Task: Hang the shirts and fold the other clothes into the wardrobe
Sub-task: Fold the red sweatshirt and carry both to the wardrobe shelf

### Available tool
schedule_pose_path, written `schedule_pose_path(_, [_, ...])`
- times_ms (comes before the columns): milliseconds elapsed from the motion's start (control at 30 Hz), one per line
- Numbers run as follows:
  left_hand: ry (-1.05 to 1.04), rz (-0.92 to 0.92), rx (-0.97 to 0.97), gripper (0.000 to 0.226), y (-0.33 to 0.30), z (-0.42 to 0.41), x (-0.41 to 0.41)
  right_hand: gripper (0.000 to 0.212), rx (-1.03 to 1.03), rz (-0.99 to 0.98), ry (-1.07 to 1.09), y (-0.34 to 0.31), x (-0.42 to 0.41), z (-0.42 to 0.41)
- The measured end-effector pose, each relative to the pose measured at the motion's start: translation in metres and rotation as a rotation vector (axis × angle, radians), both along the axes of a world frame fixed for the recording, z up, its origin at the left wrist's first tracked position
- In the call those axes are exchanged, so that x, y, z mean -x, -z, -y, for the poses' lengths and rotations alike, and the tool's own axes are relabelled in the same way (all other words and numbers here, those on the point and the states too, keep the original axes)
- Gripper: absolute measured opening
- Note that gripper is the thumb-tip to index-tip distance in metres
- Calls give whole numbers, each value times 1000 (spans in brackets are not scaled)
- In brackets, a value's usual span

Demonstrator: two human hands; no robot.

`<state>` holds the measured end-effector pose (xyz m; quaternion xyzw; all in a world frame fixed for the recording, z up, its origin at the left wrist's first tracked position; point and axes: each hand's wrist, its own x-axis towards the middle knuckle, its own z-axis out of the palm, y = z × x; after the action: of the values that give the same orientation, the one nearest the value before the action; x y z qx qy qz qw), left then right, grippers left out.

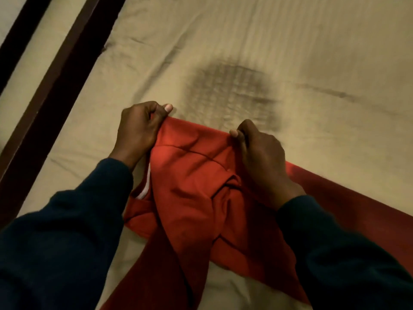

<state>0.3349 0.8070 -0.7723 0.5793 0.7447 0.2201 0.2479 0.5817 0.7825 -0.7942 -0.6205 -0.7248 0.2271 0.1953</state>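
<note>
Head view: both hands pinch the far edge of a red garment (196,175) – left hand (136,128) at its left corner, right hand (261,151) at its right, fingers curled on the cloth – which lies rumpled on the beige bedsheet (245,52).

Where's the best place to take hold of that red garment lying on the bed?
Probably along its far, straight edge, one grip near each end, coming down from above. That is where the left hand and right hand pinch the red garment now: the edge stretches taut between them, while the rest lies bunched and twisted on the bed sheet.
</note>
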Motion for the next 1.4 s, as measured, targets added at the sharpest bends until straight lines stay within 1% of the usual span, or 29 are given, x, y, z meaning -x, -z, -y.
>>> schedule_pose_path(33, [-26, -27, -15, 41, 5, -3, 0, 29, -16, -29, 21, 0, 1, 1])
schedule_pose_path(67, [-67, -91, -32, 34, 8, -5, -2, 28, -24, -44, 37, 0, 0, 2])
schedule_pose_path(100, [-102, -190, -75, 29, 10, -4, -8, 29, -18, -36, 47, 1, -2, 3])
schedule_pose_path(133, [-93, -286, -135, 27, 9, -2, -21, 30, -3, -8, 53, 1, -5, 5])
schedule_pose_path(167, [-15, -334, -219, 26, 7, 1, -36, 32, 16, 31, 51, 0, -11, 7])
schedule_pose_path(233, [299, -281, -298, 27, 5, 10, -64, 36, 59, 124, 36, -4, -28, 11])
schedule_pose_path(267, [450, -277, -280, 28, 6, 12, -67, 40, 89, 157, 19, -7, -38, 12])
schedule_pose_path(300, [552, -297, -251, 30, 12, 11, -64, 44, 136, 163, -4, -11, -52, 11])
schedule_pose_path(367, [614, -361, -170, 38, 25, 0, -42, 51, 293, 136, -45, -23, -81, 7])
schedule_pose_path(433, [625, -399, -112, 45, 26, -10, -24, 57, 427, 156, -75, -31, -104, 3])
schedule_pose_path(500, [608, -438, -113, 41, 20, -17, -26, 58, 419, 235, 1, -30, -123, 6])
schedule_pose_path(533, [557, -445, -133, 35, 15, -17, -35, 56, 353, 274, 70, -26, -130, 13])
schedule_pose_path(600, [420, -391, -175, 27, 7, -7, -65, 46, 88, 277, 179, -15, -133, 32])
schedule_pose_path(633, [400, -357, -190, 27, 3, 5, -89, 40, -31, 258, 220, -12, -130, 45])
schedule_pose_path(667, [418, -319, -211, 30, 1, 20, -114, 37, -94, 230, 240, -10, -124, 58])
schedule_pose_path(700, [473, -263, -223, 36, 0, 39, -143, 40, -97, 203, 234, -6, -120, 72])
schedule_pose_path(767, [592, -173, -186, 52, 6, 80, -196, 51, -1, 194, 183, 3, -114, 99])
schedule_pose_path(800, [647, -162, -140, 58, 12, 100, -219, 55, 54, 215, 177, 7, -117, 113])
schedule_pose_path(867, [691, -207, -85, 63, 28, 129, -245, 59, 99, 278, 196, 16, -130, 135])
schedule_pose_path(933, [678, -309, -113, 63, 45, 143, -251, 61, 110, 328, 243, 20, -152, 147])
schedule_pose_path(1000, [623, -378, -143, 61, 54, 150, -255, 61, 128, 371, 309, 22, -184, 160])
schedule_pose_path(1067, [563, -386, -134, 61, 51, 158, -272, 60, 156, 418, 365, 21, -212, 171])
schedule_pose_path(1100, [573, -368, -133, 62, 49, 165, -286, 60, 170, 429, 377, 21, -218, 174])
schedule_pose_path(1200, [717, -319, -164, 60, 50, 190, -335, 63, 206, 427, 342, 17, -230, 187])
schedule_pose_path(1267, [710, -354, -170, 59, 55, 196, -346, 63, 194, 467, 322, 18, -243, 200])
schedule_pose_path(1333, [679, -406, -177, 59, 58, 197, -350, 60, 177, 492, 402, 18, -267, 210])
schedule_pose_path(1400, [676, -430, -194, 60, 59, 196, -350, 58, 164, 470, 448, 21, -279, 212])
